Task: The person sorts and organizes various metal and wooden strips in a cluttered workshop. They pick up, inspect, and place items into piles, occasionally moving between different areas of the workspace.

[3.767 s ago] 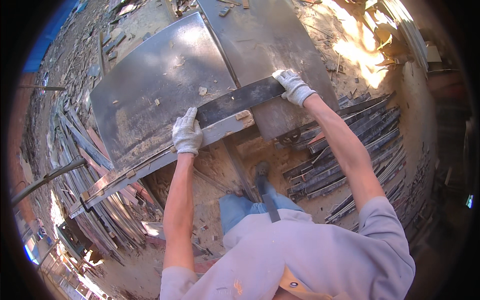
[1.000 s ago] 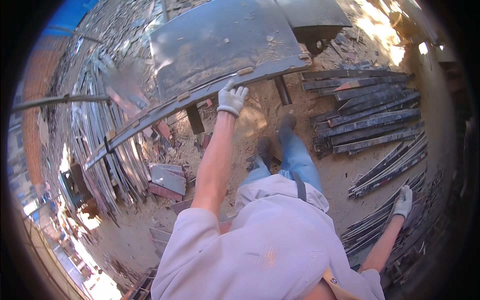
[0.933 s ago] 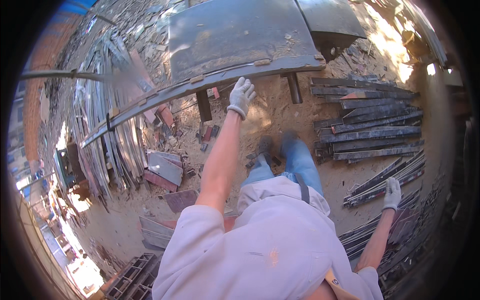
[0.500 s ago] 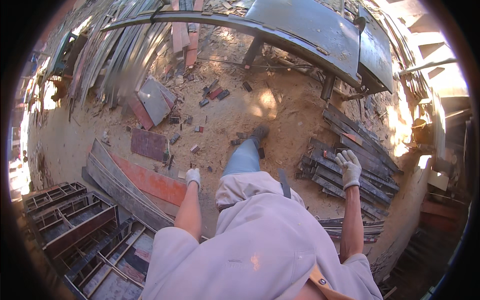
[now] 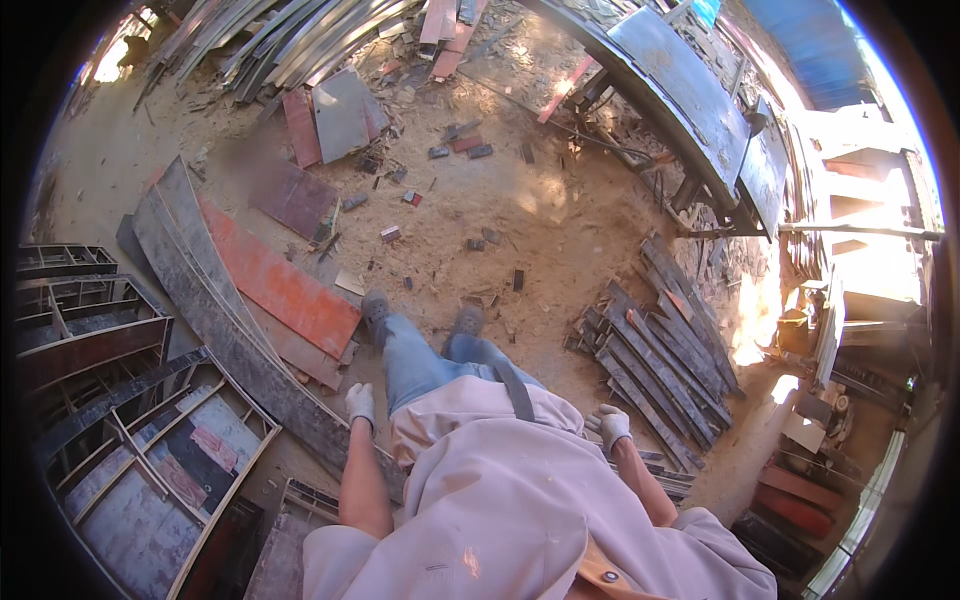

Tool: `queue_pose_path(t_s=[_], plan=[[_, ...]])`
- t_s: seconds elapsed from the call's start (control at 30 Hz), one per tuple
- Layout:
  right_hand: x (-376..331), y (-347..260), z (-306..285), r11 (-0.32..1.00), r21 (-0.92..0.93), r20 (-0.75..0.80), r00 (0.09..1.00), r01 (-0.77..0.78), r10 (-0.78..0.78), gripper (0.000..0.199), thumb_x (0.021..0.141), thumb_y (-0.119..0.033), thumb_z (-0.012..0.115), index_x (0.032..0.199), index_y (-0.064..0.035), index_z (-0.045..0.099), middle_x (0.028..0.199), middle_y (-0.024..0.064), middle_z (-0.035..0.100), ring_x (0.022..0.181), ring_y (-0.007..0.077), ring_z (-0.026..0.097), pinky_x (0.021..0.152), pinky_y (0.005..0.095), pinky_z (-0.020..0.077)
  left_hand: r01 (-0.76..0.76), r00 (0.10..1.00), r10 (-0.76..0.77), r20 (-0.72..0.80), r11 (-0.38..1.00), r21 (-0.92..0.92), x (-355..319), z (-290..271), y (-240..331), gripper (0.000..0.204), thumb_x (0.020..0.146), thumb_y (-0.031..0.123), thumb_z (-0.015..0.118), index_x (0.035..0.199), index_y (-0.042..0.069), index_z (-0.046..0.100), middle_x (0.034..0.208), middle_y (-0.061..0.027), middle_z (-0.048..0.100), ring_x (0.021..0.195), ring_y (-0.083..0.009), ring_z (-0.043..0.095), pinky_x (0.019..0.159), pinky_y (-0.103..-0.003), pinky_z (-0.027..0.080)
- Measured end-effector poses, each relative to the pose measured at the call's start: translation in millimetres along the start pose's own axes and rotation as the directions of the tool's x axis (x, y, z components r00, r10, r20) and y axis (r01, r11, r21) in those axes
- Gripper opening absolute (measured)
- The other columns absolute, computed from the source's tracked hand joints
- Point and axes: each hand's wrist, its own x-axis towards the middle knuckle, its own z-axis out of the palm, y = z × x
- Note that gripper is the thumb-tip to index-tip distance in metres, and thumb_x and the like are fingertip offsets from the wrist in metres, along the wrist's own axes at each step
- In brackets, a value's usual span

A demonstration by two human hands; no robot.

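My left hand [image 5: 360,403], in a pale work glove, hangs beside my left hip with its fingers curled in and nothing showing in them. Nearest to it are a long dark curved board [image 5: 215,295] and an orange-red panel [image 5: 275,283] on the ground. At my right hip is my right hand [image 5: 608,425], also gloved, with loosely bent fingers somewhat apart and no object in them. A stack of dark narrow boards [image 5: 665,370] lies on the ground just beyond it. Neither hand touches any of these boards.
Framed wooden panels [image 5: 150,440] fill the left side. A metal-topped saw table [image 5: 685,85] stands at the far right. Small wood blocks [image 5: 467,143] litter the sandy ground [image 5: 560,240] ahead. A grey sheet [image 5: 342,115] and a maroon panel [image 5: 292,198] lie far left; long strips [image 5: 290,45] are behind.
My right hand has come down and inward to my hip from over the dark boards. My view has turned left, and both feet now show. My left hand stays low at my side.
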Motion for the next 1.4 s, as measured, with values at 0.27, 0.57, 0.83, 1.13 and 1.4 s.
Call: queue_pose_path(t_s=[0.27,0.57,0.83,1.13,1.4], plan=[[-94,-1,114,0.912,-0.386,0.093,0.989,0.14,-0.113,0.055,0.088,0.019,0.039,0.14,0.0071,0.051,0.133,0.0294,0.058,0.106,0.0472,0.071,0.084,0.0539,0.0657,-0.041,0.988,0.121,0.097,0.807,-0.588,24,-83,66,0.055,0.098,0.017,0.07,0.147,-0.001,0.054,0.131,-0.0123,0.067,0.112,-0.0214,0.066,0.095,-0.033,0.052],[-147,30,199,0.906,-0.357,0.137,0.972,0.227,-0.19,0.048,0.088,0.015,0.046,0.133,0.0056,0.057,0.119,0.0225,0.065,0.082,0.0351,0.075,0.066,0.0439,0.0659,-0.009,0.978,0.005,0.207,1.0,0.016,76,-153,-91,0.023,0.092,0.026,0.061,0.09,0.008,0.074,0.082,-0.0128,0.07,0.071,-0.0298,0.067,0.065,-0.041,0.053],[-72,126,151,0.65,-0.643,0.168,0.903,0.405,-0.396,0.038,0.082,0.012,0.055,0.113,0.0025,0.074,0.103,0.0185,0.075,0.094,0.0301,0.072,0.083,0.0413,0.0586,-0.167,0.976,0.078,0.205,0.869,0.465,48,-149,-8,0.042,0.089,0.042,0.061,0.108,0.007,0.076,0.12,-0.024,0.07,0.113,-0.0433,0.067,0.097,-0.049,0.053],[-4,86,126,0.749,-0.498,0.2,0.899,0.437,-0.391,0.032,0.084,0.008,0.066,0.115,0.0039,0.073,0.097,0.017,0.076,0.086,0.0261,0.071,0.08,0.0388,0.0586,-0.334,0.942,0.332,0.046,0.942,0.041,72,-59,199,0.048,0.095,0.035,0.07,0.133,0.005,0.066,0.131,-0.0159,0.071,0.122,-0.0327,0.067,0.104,-0.042,0.052],[69,21,61,0.989,0.006,0.01,0.989,0.149,-0.149,0.03,0.097,0.005,0.049,0.124,0.0002,0.06,0.102,0.0162,0.062,0.073,0.0323,0.069,0.058,0.0443,0.0604,-0.398,0.917,0.379,0.121,0.877,0.269,-19,56,284,0.049,0.096,0.029,0.072,0.136,0.002,0.064,0.132,-0.017,0.071,0.122,-0.0277,0.067,0.105,-0.038,0.051]])
